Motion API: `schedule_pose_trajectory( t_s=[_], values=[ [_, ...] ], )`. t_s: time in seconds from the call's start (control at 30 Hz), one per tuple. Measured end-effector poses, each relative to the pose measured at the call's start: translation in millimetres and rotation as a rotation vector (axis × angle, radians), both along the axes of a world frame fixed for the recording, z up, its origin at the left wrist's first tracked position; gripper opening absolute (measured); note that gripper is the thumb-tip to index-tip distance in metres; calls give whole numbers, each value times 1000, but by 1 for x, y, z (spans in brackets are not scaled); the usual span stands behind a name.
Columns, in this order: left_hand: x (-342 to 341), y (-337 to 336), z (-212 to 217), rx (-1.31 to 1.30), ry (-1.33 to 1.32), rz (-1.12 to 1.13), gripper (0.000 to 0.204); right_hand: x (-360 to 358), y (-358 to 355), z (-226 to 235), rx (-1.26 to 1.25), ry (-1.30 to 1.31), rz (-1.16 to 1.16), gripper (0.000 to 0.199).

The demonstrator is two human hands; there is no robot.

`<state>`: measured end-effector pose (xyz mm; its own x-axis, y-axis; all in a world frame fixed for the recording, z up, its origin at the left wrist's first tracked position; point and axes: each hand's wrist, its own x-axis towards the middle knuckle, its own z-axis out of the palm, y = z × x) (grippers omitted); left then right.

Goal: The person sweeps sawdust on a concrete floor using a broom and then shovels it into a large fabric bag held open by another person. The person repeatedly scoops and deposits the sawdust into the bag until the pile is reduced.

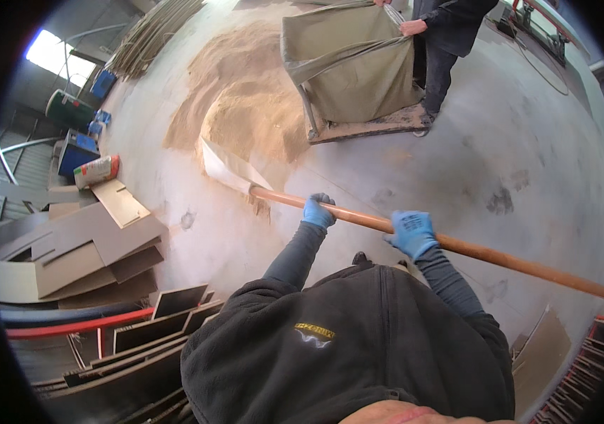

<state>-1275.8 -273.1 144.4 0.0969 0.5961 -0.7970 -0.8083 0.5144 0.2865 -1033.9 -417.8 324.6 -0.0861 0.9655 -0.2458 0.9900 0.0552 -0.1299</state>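
Observation:
Both my hands wear blue work gloves and are closed round the long wooden handle of a shovel (358, 218). My left hand (318, 211) grips it nearer the blade, while my right hand (413, 233) holds it farther back. The pale, wide shovel blade (228, 167) lies low at the edge of a heap of sawdust (259, 116). Some sawdust shows along the blade's far side; how much it carries I cannot tell. Behind my right hand the handle's end reaches out to the right.
Beyond the heap, a co-worker (450, 35) holds the rim of a fabric-sided wheeled cart (358, 78). At left lie flat board offcuts (83, 247), a sack (97, 171) and a red rail (76, 325). Stacked panels (139, 360) stand close by my left side; another board (543, 353) leans at right.

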Motion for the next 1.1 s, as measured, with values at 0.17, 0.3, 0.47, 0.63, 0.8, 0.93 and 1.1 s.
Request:
schedule_pose_trajectory(
  t_s=[0.17,0.3,0.47,0.63,0.8,0.93,1.1],
  values=[
    [-16,-27,-35,-19,-94,24,19,105,-62,82,257,-285,17,19],
    [-2,-59,-53,-34,-183,29,26,218,-128,172,393,-482,-140,18],
    [19,-112,-79,43,-211,-37,19,302,-197,218,471,-678,-217,23],
    [50,-145,-79,-71,-71,-2,13,334,-248,178,508,-676,-194,22],
    [72,-188,-67,-212,61,89,13,336,-294,105,397,-688,-243,20],
    [86,-215,-75,-270,139,62,21,323,-309,67,690,-551,-111,26],
    [120,-227,-83,-250,81,-107,25,289,-296,66,857,-446,24,22]
  ],
)
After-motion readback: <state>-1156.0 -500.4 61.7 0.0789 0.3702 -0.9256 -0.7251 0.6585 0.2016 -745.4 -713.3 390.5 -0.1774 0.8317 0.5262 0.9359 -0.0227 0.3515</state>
